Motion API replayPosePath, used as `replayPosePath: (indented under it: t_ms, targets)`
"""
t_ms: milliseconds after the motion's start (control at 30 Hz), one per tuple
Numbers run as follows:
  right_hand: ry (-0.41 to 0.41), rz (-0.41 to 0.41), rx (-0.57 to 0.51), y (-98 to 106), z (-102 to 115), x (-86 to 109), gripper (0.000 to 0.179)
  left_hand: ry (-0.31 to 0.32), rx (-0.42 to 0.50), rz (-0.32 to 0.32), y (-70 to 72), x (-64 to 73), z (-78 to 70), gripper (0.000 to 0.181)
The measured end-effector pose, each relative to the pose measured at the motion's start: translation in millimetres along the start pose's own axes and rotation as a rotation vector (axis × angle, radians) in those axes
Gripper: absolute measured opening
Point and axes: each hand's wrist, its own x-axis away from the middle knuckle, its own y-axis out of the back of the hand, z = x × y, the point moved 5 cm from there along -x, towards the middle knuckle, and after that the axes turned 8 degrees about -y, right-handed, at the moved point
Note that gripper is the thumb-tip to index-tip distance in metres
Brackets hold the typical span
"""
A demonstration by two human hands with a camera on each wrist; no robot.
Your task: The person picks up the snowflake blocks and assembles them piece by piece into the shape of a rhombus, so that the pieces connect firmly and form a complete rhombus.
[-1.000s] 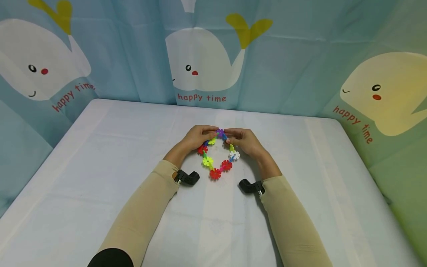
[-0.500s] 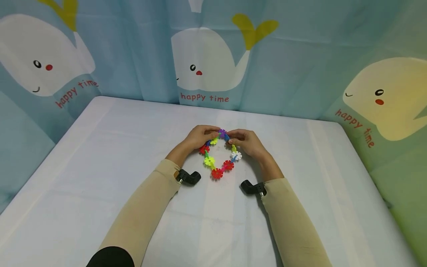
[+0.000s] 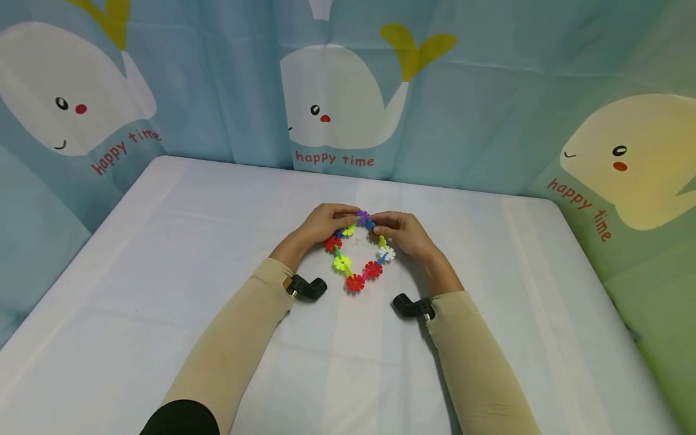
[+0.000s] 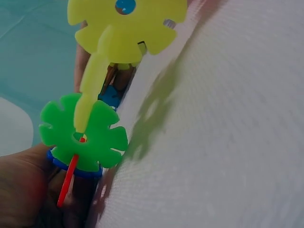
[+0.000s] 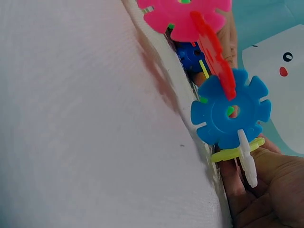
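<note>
A ring of flower-shaped interlocking plastic discs (image 3: 356, 283) in several colours is at the middle of the white table. My left hand (image 3: 322, 225) pinches its far left part, near a purple disc (image 3: 362, 216) at the top. On the far right, fingers and thumb of my right hand (image 3: 406, 232) grip the ring beside a dark blue disc. A green disc (image 4: 102, 140) and a yellow disc (image 4: 97, 9) stand in front of the left hand in the left wrist view. In the right wrist view, a blue disc (image 5: 213, 116) and a pink disc (image 5: 161, 16) show. Fingers partly hide the gripped discs.
White cloth covers the table (image 3: 217, 199). Behind it and along the sides hangs a blue-green curtain (image 3: 478, 121) printed with white whales. Black wrist cameras jut from both sleeves, near the ring's front half.
The head view has shifted slightly. My right fingertips have drawn a little to the right, away from the purple disc; both hands stay on the ring.
</note>
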Motion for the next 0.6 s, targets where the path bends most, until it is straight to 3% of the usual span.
replayPosePath:
  t_ms: [200, 467, 600]
  targets:
    - [0.009, -0.002, 0.009, -1.5, 1.0, -1.1, 0.032, -0.004, 0.001, 0.012, 1.0, 1.0, -0.8, 0.042]
    - [-0.041, 0.033, -0.032, -1.7, -0.6, -3.0, 0.049, -0.015, -0.017, 0.030, 0.2, 0.6, -1.7, 0.042]
    - [-0.044, 0.049, -0.001, -1.1, -0.9, -2.6, 0.046, -0.023, -0.012, 0.043, -1.6, 0.1, -2.2, 0.042]
